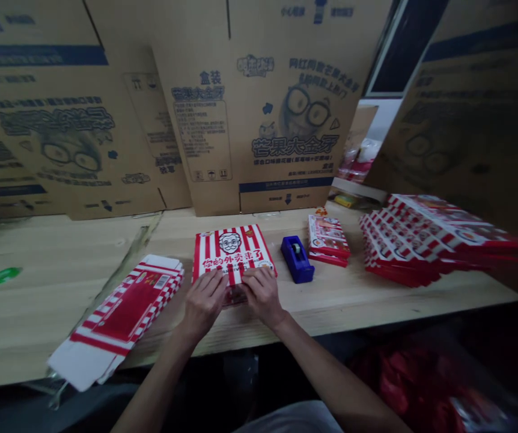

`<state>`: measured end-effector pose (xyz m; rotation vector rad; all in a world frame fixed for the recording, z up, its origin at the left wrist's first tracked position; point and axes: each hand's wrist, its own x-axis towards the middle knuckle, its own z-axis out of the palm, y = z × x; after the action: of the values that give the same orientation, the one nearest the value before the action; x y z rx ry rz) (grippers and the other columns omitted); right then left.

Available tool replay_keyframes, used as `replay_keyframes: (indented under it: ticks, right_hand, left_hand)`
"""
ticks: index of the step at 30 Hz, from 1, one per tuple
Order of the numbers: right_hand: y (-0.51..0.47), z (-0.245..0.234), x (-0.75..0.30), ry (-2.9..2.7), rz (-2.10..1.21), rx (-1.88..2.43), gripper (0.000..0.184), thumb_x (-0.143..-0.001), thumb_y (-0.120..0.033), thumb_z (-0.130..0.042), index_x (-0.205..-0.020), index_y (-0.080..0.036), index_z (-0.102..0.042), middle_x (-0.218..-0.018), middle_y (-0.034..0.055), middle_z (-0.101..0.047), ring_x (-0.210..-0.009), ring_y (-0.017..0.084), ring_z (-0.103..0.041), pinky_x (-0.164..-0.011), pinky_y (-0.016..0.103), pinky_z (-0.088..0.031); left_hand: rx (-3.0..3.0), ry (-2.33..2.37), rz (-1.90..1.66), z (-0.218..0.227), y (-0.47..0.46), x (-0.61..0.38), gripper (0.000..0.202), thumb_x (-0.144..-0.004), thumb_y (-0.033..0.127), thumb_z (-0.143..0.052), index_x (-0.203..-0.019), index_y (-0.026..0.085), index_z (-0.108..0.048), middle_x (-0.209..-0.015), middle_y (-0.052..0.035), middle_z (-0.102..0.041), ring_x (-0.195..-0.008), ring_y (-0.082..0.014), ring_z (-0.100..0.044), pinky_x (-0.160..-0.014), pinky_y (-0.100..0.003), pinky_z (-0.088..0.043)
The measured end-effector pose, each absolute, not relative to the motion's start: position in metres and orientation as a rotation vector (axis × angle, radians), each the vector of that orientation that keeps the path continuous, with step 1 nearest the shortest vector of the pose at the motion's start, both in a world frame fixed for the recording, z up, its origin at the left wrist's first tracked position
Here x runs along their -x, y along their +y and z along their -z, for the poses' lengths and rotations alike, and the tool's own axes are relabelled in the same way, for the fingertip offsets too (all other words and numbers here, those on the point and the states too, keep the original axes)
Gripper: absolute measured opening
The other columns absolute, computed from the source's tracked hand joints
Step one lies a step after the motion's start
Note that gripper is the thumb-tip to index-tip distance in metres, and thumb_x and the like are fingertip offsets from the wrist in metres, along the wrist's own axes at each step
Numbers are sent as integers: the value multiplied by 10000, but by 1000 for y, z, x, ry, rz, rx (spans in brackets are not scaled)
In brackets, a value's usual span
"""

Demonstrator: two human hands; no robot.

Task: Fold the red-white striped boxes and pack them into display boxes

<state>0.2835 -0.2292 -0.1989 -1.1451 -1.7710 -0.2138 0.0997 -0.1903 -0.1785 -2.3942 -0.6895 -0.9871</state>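
Observation:
A red-and-white striped carton [232, 249] with a cartoon face lies on the wooden table [60, 270] in front of me. My left hand [204, 300] and my right hand [261, 292] both press on its near edge, fingers bent over the flap. What lies under the fingers is hidden. A blue tape dispenser [297, 258] stands just right of the carton.
A stack of flattened striped cartons [119, 316] lies at the left, overhanging the table edge. A small red pack [328, 239] and a fanned pile of flat cartons [421, 237] sit at the right. Large cardboard boxes [259, 108] line the back. A green mark [4, 275] is far left.

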Motion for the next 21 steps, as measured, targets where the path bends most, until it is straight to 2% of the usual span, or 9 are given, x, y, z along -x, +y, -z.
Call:
replay_keyframes:
  ticks: [4,7,10,13,16,21]
  right_hand:
    - [-253,198,-318,-1643,166,1133,186,-884,-126,-532,-1028,-212,-612,-1073,88,-626,-1068,207,-562,-922,400,-459]
    - [-263,207,-369,-1353,145,1350,154,-875,-227,-553,-1003,-192,-629,-1070,112,-606,-1054,226,-560,-911,416,-458]
    - [-254,222,-422,-1089,-122,1583,288,-826,-415,-559,-926,-162,-653,-972,116,-641,-929,238,-582,-797,386,-483]
    - [-235,235,-454,-1023,-368,1667,380,-763,-519,-540,-736,-163,-668,-750,72,-664,-720,202,-579,-640,314,-467]
    - [-220,242,-460,-1029,-423,1682,366,-694,-521,-574,-600,-175,-648,-563,12,-609,-579,162,-534,-556,270,-422]
    - [-213,239,-453,-982,-422,1732,248,-617,-406,-608,-520,-178,-622,-508,-3,-573,-520,145,-498,-526,258,-376]
  left_hand:
    - [2372,-694,1030,183,-188,-101,209,-869,151,-607,-1064,85,-642,-1065,-167,-707,-1003,-288,-663,-861,-421,-536]
    - [2363,-669,1061,187,-186,-102,208,-869,144,-602,-1068,101,-644,-1068,-157,-707,-1015,-283,-659,-861,-415,-535]
    - [2365,-666,1080,191,-185,-101,217,-859,137,-611,-1070,102,-647,-1075,-162,-703,-1029,-284,-654,-869,-414,-531]
    - [2372,-684,1079,193,-184,-101,233,-847,138,-630,-1076,102,-647,-1088,-161,-699,-1040,-286,-648,-882,-414,-525]
    - [2373,-694,1076,193,-184,-101,221,-851,138,-625,-1067,100,-646,-1084,-155,-701,-1039,-284,-647,-878,-408,-529]
    - [2344,-695,1087,191,-184,-102,198,-869,150,-598,-1057,117,-649,-1076,-147,-705,-1012,-270,-660,-857,-404,-542]
